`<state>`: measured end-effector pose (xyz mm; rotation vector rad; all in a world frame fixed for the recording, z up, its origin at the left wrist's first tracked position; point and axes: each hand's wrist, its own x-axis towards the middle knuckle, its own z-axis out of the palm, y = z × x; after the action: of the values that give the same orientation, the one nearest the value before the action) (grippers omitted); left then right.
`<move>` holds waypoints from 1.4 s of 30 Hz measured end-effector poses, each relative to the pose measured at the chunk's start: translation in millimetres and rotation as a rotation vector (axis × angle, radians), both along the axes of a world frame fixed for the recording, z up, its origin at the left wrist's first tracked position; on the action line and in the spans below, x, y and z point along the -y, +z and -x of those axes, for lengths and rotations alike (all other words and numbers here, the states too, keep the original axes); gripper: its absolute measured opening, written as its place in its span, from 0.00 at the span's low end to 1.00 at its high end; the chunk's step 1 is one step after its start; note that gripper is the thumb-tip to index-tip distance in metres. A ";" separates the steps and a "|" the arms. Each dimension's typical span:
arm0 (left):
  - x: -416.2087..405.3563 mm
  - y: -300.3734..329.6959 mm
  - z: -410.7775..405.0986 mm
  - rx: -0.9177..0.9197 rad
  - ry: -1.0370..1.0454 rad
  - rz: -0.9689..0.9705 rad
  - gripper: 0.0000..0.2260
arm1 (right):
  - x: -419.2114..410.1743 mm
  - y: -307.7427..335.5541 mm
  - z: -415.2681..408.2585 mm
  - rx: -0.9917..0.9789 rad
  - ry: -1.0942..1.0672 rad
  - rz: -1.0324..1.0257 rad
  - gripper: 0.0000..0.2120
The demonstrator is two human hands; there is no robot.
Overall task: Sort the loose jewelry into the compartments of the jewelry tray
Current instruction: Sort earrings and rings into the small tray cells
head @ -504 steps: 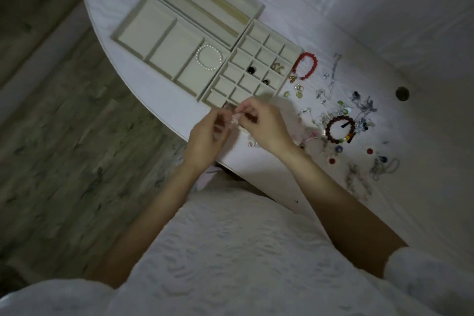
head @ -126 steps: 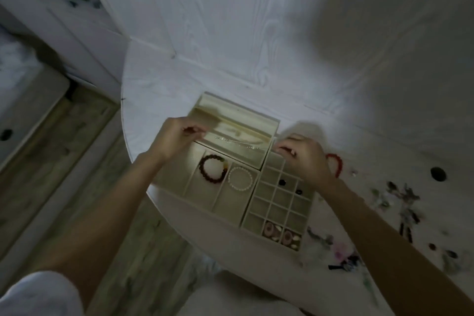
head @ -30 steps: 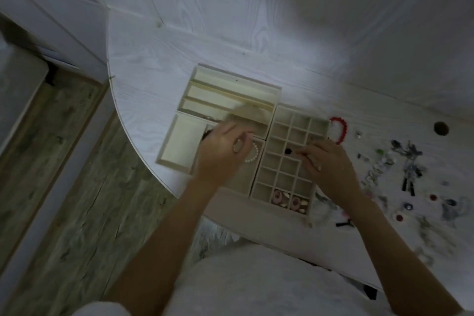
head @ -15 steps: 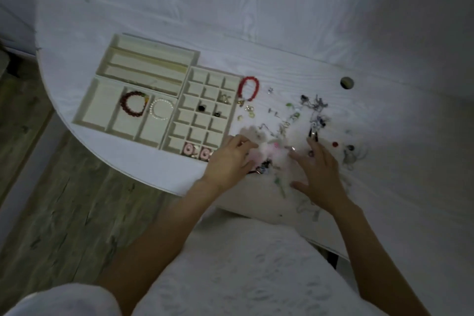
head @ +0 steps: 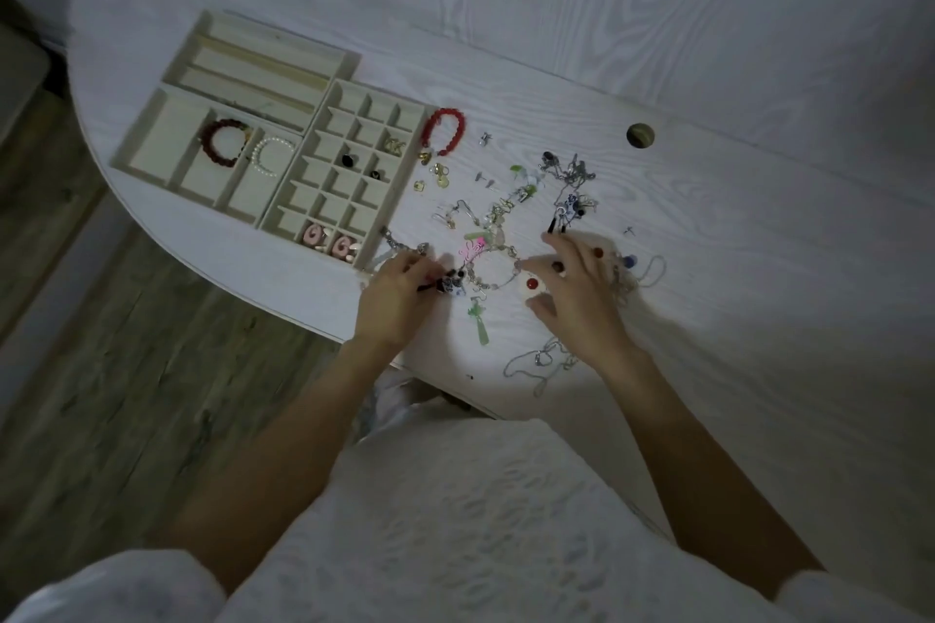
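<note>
Your left hand (head: 394, 304) pinches a dark trinket (head: 448, 286), right hand (head: 571, 288) spread flat; beige compartment tray (head: 152, 137) at ten o'clock holds few pieces, most remain loose.

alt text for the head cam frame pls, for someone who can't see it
A person's left hand pinches a small dark trinket and the right hand hovers spread over loose jewelry scattered on a white table. Left of the pile, a beige jewelry tray holds a dark bead bracelet and a pearl bracelet; a red bracelet lies just outside it.
</note>
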<state>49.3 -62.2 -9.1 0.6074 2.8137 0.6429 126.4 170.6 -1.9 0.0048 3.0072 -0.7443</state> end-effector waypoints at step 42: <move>4.6 34.4 9.5 0.651 0.131 -0.633 0.03 | 55.5 49.3 34.3 0.187 -0.170 0.546 0.08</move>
<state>39.8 -66.9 25.4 0.2242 2.0304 1.4675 92.1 115.1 47.4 0.2935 2.5573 -1.4621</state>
